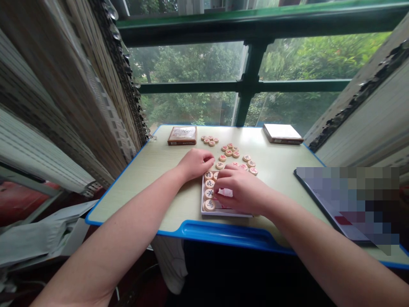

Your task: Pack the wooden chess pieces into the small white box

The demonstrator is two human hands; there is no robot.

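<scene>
Two boxes (182,135) sit near the tabletop's (153,157) far corners. One open tray (202,200) by the near edge holds at least five round pieces (209,183); at least fifteen more lie beyond it.

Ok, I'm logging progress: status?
Left hand near far-left corner of white rectangular tray; right hand over it, hiding part. Pale wooden discs along its left side.

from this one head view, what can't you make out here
Head view, right part of the white tray: covered by the right hand.
Head view, whether the left hand holds anything: hidden by its curled fingers.
Head view, dark-edged flat object: pixelation covers its top.
Head view, lettering on the brown box: too small.
</scene>
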